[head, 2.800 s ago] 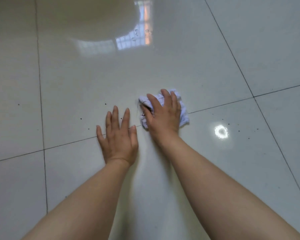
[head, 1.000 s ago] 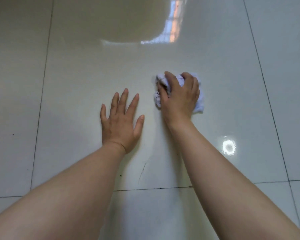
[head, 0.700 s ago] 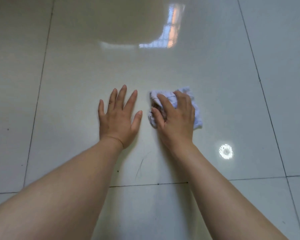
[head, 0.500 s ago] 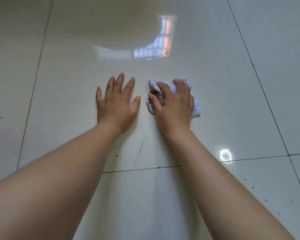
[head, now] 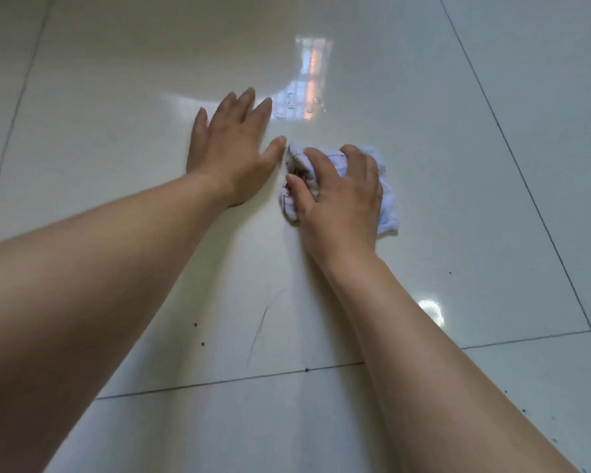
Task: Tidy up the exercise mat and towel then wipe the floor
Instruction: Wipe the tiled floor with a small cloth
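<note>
While R hand (head: 338, 203) grip clamps bunched rag (head: 388, 206), L hand (head: 231, 155) splayed on floor (head: 110, 138); rag axis ~near-far

Left hand (head: 231, 155): bare, thumbnail trimmed short
Right hand (head: 342, 203): bare, knuckles showing
Left forearm (head: 99, 274): bare as far up as seen
Right forearm (head: 423, 353): bare as far up as seen

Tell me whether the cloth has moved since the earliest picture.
Yes. The cloth lay across the grout line then; now, under the right hand, it sits well beyond that line, farther forward.
</note>
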Motion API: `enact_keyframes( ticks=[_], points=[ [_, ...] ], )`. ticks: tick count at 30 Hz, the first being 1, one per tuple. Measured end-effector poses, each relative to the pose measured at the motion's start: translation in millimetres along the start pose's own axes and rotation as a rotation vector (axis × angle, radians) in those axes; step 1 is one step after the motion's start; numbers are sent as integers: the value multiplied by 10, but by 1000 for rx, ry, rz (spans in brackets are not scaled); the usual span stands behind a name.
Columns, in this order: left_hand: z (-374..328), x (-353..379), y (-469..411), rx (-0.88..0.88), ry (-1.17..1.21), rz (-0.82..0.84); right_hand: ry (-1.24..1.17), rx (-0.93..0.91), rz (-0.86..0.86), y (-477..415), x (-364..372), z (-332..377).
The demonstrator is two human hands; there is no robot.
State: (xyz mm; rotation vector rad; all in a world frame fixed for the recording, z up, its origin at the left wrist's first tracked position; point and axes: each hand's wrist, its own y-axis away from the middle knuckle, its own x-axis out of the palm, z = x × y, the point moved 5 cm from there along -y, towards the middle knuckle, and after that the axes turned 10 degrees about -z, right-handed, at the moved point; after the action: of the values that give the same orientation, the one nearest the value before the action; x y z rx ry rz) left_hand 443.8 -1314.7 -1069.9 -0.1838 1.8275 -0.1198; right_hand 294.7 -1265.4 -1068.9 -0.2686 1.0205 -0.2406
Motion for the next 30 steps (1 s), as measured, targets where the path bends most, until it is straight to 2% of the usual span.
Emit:
enact_keyframes(
  ticks=[8,12,15,17,19,21,23,27,30],
  points=[
    [36,-36,21,-137,18,11,28,113,-53,-873,294,42],
    [49,-38,10,-136,15,22,4,49,-21,-1116,462,210],
    [63,-41,-7,-153,14,24,-118,-95,34,-972,376,285],
    [60,-47,-7,-147,0,18,-117,-164,87,-770,254,205],
    [51,-52,-3,-138,-11,16,-93,-117,63,-670,155,70],
    [47,-46,3,-144,-18,21,-62,5,-1,-776,173,20],
    [38,-44,0,-145,-18,22,-20,57,17,-942,311,96],
    [58,-52,-4,-150,8,1,-53,-74,107,-882,376,225],
    [86,-48,-20,-142,22,5,-54,-41,36,-504,84,-9]
  ],
)
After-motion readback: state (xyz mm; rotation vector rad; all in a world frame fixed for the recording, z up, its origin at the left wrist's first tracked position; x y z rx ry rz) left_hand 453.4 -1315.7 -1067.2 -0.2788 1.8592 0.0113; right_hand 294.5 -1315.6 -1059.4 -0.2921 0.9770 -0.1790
